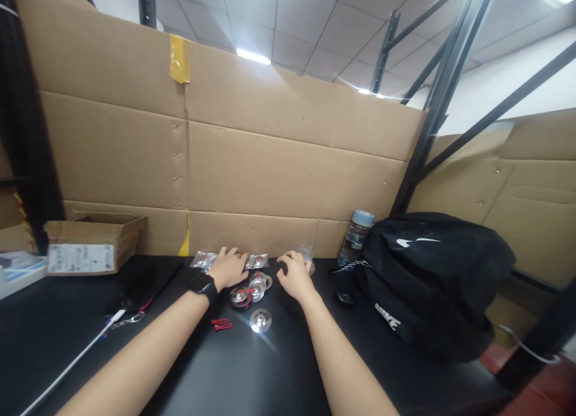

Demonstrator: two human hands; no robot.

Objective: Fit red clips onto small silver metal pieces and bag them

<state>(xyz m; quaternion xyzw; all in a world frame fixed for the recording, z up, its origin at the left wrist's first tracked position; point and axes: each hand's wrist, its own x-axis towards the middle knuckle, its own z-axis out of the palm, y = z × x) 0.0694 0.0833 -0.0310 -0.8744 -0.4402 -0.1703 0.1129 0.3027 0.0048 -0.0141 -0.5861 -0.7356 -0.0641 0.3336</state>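
My left hand [228, 268], with a dark watch [204, 287] on its wrist, lies with fingers spread over clear packets with shiny contents [203, 260]. Another such packet [257, 261] is just right of its fingers. My right hand [296, 275] has its fingers bent and thumb apart, beside a clear plastic bag [306, 252] partly hidden behind it. Between my hands is a small pile of metal finger cymbals [257, 290] with red cords. A single cymbal [260, 320] lies flat nearer to me, and loose red cord loops [221, 324] are to its left.
A black backpack [432, 278] stands at the right, with a bottle with a blue lid [355, 239] and a small black object [344, 297] beside it. An open cardboard box [92, 245] and a white cable [76, 359] are at left. Cardboard panels [252, 170] close off the table's back.
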